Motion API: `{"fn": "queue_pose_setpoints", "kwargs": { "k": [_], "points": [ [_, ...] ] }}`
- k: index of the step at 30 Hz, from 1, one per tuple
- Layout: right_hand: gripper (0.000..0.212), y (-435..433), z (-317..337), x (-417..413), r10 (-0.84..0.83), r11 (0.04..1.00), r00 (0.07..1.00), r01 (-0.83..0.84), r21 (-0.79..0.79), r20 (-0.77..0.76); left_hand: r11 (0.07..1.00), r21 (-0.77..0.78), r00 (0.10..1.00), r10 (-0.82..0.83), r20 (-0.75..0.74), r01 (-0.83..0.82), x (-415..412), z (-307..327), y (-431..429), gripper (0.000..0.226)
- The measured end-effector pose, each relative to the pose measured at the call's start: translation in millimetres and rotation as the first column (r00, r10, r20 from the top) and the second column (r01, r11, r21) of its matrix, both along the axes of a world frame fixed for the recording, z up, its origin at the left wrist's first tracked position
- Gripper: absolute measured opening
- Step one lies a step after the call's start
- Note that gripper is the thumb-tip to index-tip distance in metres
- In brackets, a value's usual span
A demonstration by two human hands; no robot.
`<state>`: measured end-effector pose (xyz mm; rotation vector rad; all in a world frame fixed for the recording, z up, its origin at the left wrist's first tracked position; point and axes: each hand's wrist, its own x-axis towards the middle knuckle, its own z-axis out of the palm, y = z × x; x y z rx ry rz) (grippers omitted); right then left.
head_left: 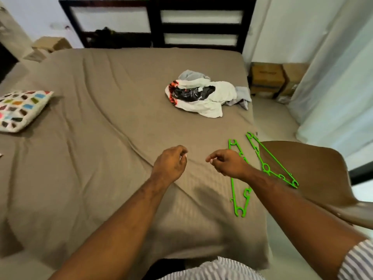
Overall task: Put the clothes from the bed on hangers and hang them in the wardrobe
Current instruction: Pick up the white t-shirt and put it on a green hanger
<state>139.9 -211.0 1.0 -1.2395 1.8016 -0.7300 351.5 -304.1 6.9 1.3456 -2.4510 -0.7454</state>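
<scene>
A small heap of clothes, white, grey and black with orange trim, lies near the right edge of the bed, which has a brown cover. Two bright green hangers lie flat near the bed's right front corner: one partly under my right forearm, the other at the very edge. My left hand and my right hand hover side by side over the brown cover, well short of the clothes. Both have loosely curled fingers and hold nothing. No wardrobe is in view.
A patchwork pillow lies at the bed's left side. A dark slatted headboard stands behind. A brown chair sits close to the bed's right corner. Cardboard boxes and a pale curtain are at the right.
</scene>
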Motion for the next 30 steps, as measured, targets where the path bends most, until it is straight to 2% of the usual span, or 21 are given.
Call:
{"fn": "queue_pose_setpoints", "kwargs": {
  "k": [5,10,14,19,22,24,27,28,30],
  "points": [
    [0.017,-55,-3,26,-0.094,0.993,0.994,0.098,0.068,-0.059,0.991,0.026,0.99,-0.135,0.029,0.134,21,-3,-98,0.025],
    [0.017,-127,-14,30,-0.111,0.986,0.991,0.119,0.115,-0.077,0.985,-0.001,0.984,-0.17,0.048,0.17,14,-5,-191,0.022],
    [0.018,-199,-36,2,-0.106,0.982,0.984,0.127,0.14,-0.143,0.983,-0.027,0.982,-0.179,0.061,0.18,-6,-21,-241,0.023],
    [0.026,-269,-116,-56,-0.085,0.971,0.932,0.156,0.18,-0.352,0.978,-0.066,0.974,-0.192,0.118,0.2,-29,-83,-272,0.025],
    [0.037,-287,-178,-88,0.003,0.962,0.88,0.128,0.242,-0.476,0.968,-0.047,0.956,-0.237,0.174,0.248,-39,-120,-277,0.027],
    [0.047,-302,-215,-108,0.012,0.951,0.835,0.161,0.265,-0.55,0.963,-0.041,0.95,-0.256,0.178,0.267,-45,-146,-279,0.028],
    [0.048,-326,-247,-135,0.01,0.94,0.773,0.209,0.27,-0.634,0.967,-0.006,0.955,-0.251,0.156,0.255,-47,-176,-275,0.029],
    [0.052,-336,-252,-145,0.046,0.938,0.765,0.188,0.291,-0.643,0.969,0.007,0.96,-0.245,0.139,0.246,-48,-184,-274,0.029],
    [0.075,-354,-270,-165,0.135,0.925,0.74,0.145,0.352,-0.658,0.973,0.058,0.966,-0.227,0.121,0.222,-48,-201,-271,0.03]
  ]
}}
